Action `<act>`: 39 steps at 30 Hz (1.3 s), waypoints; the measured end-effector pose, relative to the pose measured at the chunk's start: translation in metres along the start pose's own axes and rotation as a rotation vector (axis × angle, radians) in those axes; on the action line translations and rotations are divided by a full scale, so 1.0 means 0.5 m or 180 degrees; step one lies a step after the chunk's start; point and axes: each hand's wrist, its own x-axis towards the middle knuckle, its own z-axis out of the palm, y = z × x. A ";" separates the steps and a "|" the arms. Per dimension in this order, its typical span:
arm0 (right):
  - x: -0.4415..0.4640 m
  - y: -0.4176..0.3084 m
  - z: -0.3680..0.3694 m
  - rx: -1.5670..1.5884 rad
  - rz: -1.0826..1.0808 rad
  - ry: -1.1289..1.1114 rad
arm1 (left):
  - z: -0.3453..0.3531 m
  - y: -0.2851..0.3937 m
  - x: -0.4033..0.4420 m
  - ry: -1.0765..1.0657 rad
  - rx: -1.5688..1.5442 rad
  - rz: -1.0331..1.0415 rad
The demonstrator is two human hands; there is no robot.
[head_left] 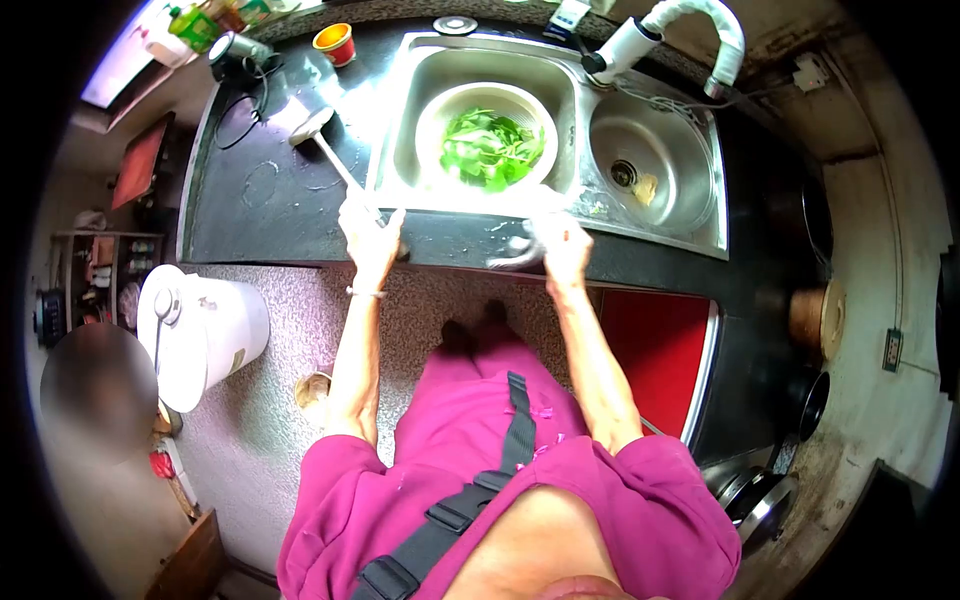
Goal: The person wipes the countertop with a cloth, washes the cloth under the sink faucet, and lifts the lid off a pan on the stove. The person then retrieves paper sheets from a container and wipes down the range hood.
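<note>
My left hand (370, 240) is closed around the handle of a long-handled utensil (328, 150) at the counter's front edge. Its pale, broad head points away to the upper left; glare hides its exact kind. My right hand (566, 252) is closed on a crumpled whitish cloth (520, 250) at the front edge, just below the sink. Between and beyond my hands, a white colander (430, 150) full of green leafy vegetables (490, 150) sits in the large left basin of the steel sink (405, 75).
The smaller round basin (665, 130) holds a yellowish scrap by its drain. A white-wrapped faucet (690, 25) arches behind. An orange-red cup (335, 45) and a dark corded appliance (240, 62) stand at back left. A white bucket (235, 320) stands left; another person is at far left.
</note>
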 end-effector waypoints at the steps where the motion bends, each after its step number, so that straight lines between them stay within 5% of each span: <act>1: 0.006 -0.039 -0.022 0.0011 0.0026 0.0090 | 0.000 0.002 0.003 -0.0038 0.0088 -0.0036; 8: 0.014 -0.104 -0.193 -0.1472 -0.0388 -0.0431 | -0.008 0.002 0.033 -0.0179 0.0235 -0.0642; 10: 0.001 0.001 -0.172 -0.2831 -0.1673 -0.0714 | -0.007 -0.047 0.030 -0.0120 -0.0858 -0.1198; 12: -0.012 0.018 -0.148 -0.2982 -0.1664 -0.0742 | -0.006 -0.087 0.048 0.0199 -0.1057 -0.1135; 14: -0.041 0.039 -0.106 -0.3206 -0.1496 -0.0828 | -0.056 -0.110 0.061 -0.0661 -0.3289 -0.2091; 20: -0.080 0.028 -0.008 -0.3538 -0.1396 -0.0967 | -0.136 -0.097 0.071 -0.0386 -0.2366 -0.1690; 26: -0.139 -0.001 0.189 -0.3403 -0.1215 -0.1672 | -0.243 -0.141 0.086 -0.0260 -0.2615 -0.1530; 27: -0.154 0.031 0.261 -0.3306 -0.1742 -0.1620 | -0.261 -0.161 0.102 -0.0157 -0.2604 -0.1498; 28: -0.165 0.007 0.273 -0.3264 -0.1381 -0.1837 | -0.288 -0.163 0.097 -0.0084 -0.2496 -0.1498; 33: -0.187 -0.018 0.500 -0.2808 -0.1973 -0.2068 | -0.354 -0.254 0.116 0.0044 -0.2398 -0.1448; 39: -0.124 -0.033 0.653 -0.2087 -0.2095 -0.1415 | -0.422 -0.325 0.126 0.0109 -0.2394 -0.1516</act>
